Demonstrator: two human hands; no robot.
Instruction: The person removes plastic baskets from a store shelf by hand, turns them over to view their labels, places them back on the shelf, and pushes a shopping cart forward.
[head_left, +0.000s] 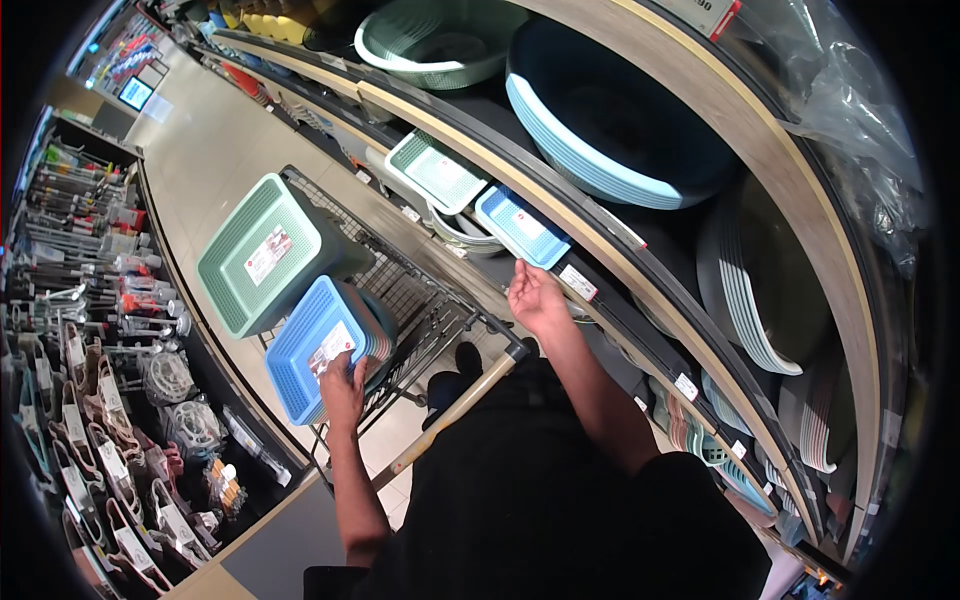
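1. We have the blue baskets nested in a tilted stack beside the green basket, at the shopping cart.
2. Our left hand lies over the stack's near rim, its fingers on the label; we cannot tell how firmly they grip.
3. Our right hand is released, palm up and loosely curled, near the small blue basket on the shelf; we cannot tell whether they touch.
4. We judge them light, smooth plastic, fairly stiff but flexing at the thin walls. We'd best hold the stack by opposite rims, as nested ones may slip apart.
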